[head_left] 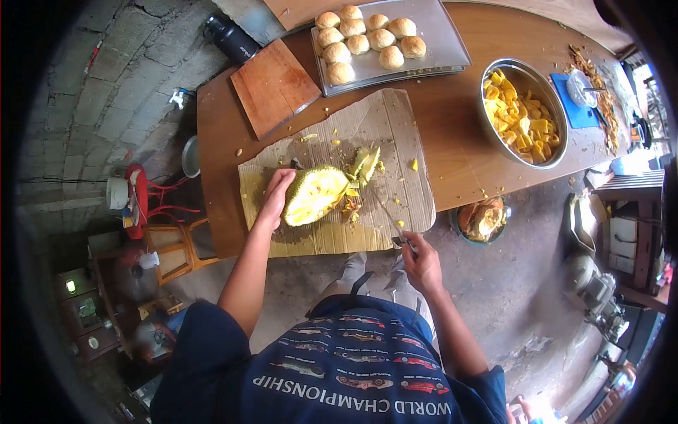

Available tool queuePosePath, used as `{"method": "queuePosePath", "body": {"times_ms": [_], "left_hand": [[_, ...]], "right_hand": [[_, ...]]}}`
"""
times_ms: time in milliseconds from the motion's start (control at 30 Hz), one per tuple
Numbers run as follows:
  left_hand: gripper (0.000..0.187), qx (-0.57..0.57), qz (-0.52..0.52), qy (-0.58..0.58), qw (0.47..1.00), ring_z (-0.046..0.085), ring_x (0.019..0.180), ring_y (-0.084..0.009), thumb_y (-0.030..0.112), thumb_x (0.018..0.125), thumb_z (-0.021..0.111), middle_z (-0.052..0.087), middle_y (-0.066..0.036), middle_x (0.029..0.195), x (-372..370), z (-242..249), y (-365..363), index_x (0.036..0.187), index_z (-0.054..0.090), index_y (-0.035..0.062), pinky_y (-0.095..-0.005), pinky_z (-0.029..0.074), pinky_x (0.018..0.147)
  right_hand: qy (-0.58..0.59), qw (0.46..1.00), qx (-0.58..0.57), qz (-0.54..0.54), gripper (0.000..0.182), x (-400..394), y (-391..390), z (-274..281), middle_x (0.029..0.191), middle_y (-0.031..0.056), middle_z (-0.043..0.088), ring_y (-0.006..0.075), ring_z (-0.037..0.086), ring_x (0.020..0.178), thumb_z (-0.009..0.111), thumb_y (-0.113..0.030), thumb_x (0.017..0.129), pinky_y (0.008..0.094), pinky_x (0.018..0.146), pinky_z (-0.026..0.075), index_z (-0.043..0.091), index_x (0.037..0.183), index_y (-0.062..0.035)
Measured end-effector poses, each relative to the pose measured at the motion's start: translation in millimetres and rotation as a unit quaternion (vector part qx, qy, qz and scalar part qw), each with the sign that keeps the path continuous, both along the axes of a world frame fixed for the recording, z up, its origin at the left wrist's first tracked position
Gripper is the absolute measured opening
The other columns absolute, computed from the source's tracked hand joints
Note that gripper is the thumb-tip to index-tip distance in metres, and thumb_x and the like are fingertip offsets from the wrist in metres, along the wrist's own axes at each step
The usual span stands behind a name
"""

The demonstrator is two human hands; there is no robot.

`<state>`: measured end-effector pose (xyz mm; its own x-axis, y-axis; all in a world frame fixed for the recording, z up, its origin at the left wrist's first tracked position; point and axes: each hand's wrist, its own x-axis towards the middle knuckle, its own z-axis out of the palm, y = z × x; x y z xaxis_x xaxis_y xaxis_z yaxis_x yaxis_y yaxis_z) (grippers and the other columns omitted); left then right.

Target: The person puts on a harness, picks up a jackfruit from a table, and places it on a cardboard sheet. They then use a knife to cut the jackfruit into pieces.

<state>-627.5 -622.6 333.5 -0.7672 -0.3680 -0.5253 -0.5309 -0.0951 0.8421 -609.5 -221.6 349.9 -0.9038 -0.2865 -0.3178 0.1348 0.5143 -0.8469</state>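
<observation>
My left hand (pixel 277 199) grips a cut jackfruit piece (pixel 315 196) by its green, bumpy rind, its yellow inside facing up toward me. In my right hand (pixel 421 263) is a knife (pixel 390 218), held by the handle near the table's front edge, its blade pointing away from me and apart from the fruit. Both are over a worn cardboard sheet (pixel 332 244) on the table. A cut-off chunk of rind (pixel 366 166) lies just beyond the jackfruit, with yellow and brown scraps around it.
A metal bowl (pixel 489 134) of yellow jackfruit pieces stands to the right. Behind the cardboard are a wooden board (pixel 275 88) and a tray (pixel 441 42) of bread rolls. A black bottle (pixel 229 40) is at the back left. Below the table's right side, a container holds brownish fruit remains (pixel 484 218).
</observation>
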Motion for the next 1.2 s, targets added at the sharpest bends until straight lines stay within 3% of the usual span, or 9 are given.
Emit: {"method": "queuePosePath", "body": {"times_ms": [67, 367, 600, 700, 767, 800, 900, 933, 1200], "left_hand": [[0.026, 0.042, 0.028, -0.028, 0.998, 0.062, 0.108, -0.0135, 0.034, 0.107, 0.060, 0.065, -0.001, 0.114, 10.2, 4.5, -4.7, 0.122, 0.060, 0.0131, -0.0328, 0.050, 0.097], [0.037, 0.198, 0.055, -0.071, 0.976, 0.066, 0.112, -0.0155, 0.045, 0.106, 0.061, 0.070, -0.004, 0.116, 30.5, 5.8, -10.7, 0.121, 0.065, 0.0117, -0.0358, 0.052, 0.099], [0.031, -0.049, 0.059, 0.069, 0.995, 0.057, 0.095, -0.0095, 0.036, 0.102, 0.073, 0.066, 0.002, 0.099, 40.9, -21.8, 19.0, 0.108, 0.069, 0.0063, -0.0282, 0.047, 0.086], [0.032, -0.143, 0.053, 0.194, 0.969, 0.060, 0.097, -0.0158, 0.030, 0.097, 0.080, 0.066, -0.004, 0.103, 39.0, -50.0, 34.8, 0.110, 0.067, 0.0033, -0.0315, 0.049, 0.089], [0.039, -0.243, 0.012, 0.251, 0.937, 0.059, 0.111, -0.0237, 0.026, 0.091, 0.085, 0.063, -0.010, 0.114, 33.0, -46.8, 51.5, 0.115, 0.064, 0.0036, -0.0387, 0.047, 0.098], [0.041, -0.258, 0.003, 0.249, 0.933, 0.058, 0.113, -0.0260, 0.027, 0.090, 0.086, 0.062, -0.012, 0.117, 36.5, -55.9, 58.3, 0.116, 0.064, 0.0041, -0.0401, 0.046, 0.099], [0.047, -0.301, -0.016, 0.255, 0.919, 0.057, 0.116, -0.0334, 0.032, 0.086, 0.088, 0.060, -0.017, 0.121, 40.5, -52.0, 65.8, 0.117, 0.064, 0.0053, -0.0446, 0.046, 0.100], [0.050, -0.354, -0.051, 0.237, 0.903, 0.057, 0.117, -0.0324, 0.030, 0.087, 0.088, 0.060, -0.016, 0.120, 45.4, -38.5, 69.6, 0.120, 0.062, 0.0041, -0.0437, 0.045, 0.102], [0.065, -0.545, 0.001, 0.158, 0.824, 0.050, 0.118, -0.0381, 0.027, 0.075, 0.092, 0.054, -0.017, 0.117, 50.1, 15.7, 94.0, 0.122, 0.052, 0.0070, -0.0534, 0.039, 0.098]], "right_hand": [[-0.079, 0.997, 0.004, 0.014, 0.030, -1.3, -9.0, -8.6, 0.113, 0.0260, 0.072, 0.0417, 0.073, 0.101, 0.061, -0.016, 0.100, 0.0471, 0.088, 0.057, 0.064, 0.128, -0.0039], [-0.127, 0.990, 0.025, 0.053, 0.035, 1.1, -30.5, -17.0, 0.097, 0.0235, 0.074, 0.0378, 0.073, 0.092, 0.060, -0.021, 0.100, 0.0455, 0.084, 0.056, 0.064, 0.130, -0.0042], [-0.192, 0.979, -0.068, 0.030, 0.037, -2.4, -37.0, -30.0, 0.086, 0.0154, 0.070, 0.0213, 0.067, 0.077, 0.060, -0.022, 0.100, 0.0372, 0.072, 0.053, 0.064, 0.131, -0.0016], [-0.102, 0.986, -0.098, 0.086, 0.038, -16.4, -43.2, -36.2, 0.086, 0.0139, 0.070, 0.0196, 0.066, 0.077, 0.061, -0.021, 0.099, 0.0359, 0.071, 0.053, 0.063, 0.131, -0.0004], [-0.207, 0.975, -0.079, 0.005, 0.031, -41.2, -60.7, -3.6, 0.103, 0.0133, 0.067, 0.0196, 0.067, 0.083, 0.059, -0.006, 0.095, 0.0328, 0.074, 0.054, 0.063, 0.125, 0.0005], [-0.066, 0.992, -0.071, 0.076, 0.032, -39.5, -56.5, -35.5, 0.107, 0.0135, 0.066, 0.0185, 0.066, 0.084, 0.060, -0.004, 0.093, 0.0332, 0.071, 0.055, 0.063, 0.124, -0.0011], [-0.003, 0.996, -0.060, 0.061, 0.035, -38.1, -54.1, -44.5, 0.089, 0.0128, 0.071, 0.0201, 0.067, 0.077, 0.059, -0.021, 0.100, 0.0364, 0.071, 0.053, 0.065, 0.130, -0.0040], [-0.109, 0.993, -0.049, 0.017, 0.035, -40.8, -57.4, -19.9, 0.089, 0.0125, 0.071, 0.0199, 0.067, 0.076, 0.059, -0.022, 0.101, 0.0362, 0.072, 0.053, 0.065, 0.130, -0.0041], [-0.116, 0.992, -0.045, 0.005, 0.035, -23.2, -52.6, -6.2, 0.086, 0.0077, 0.068, 0.0125, 0.060, 0.068, 0.060, -0.019, 0.101, 0.0314, 0.061, 0.049, 0.063, 0.132, -0.0038]]}}
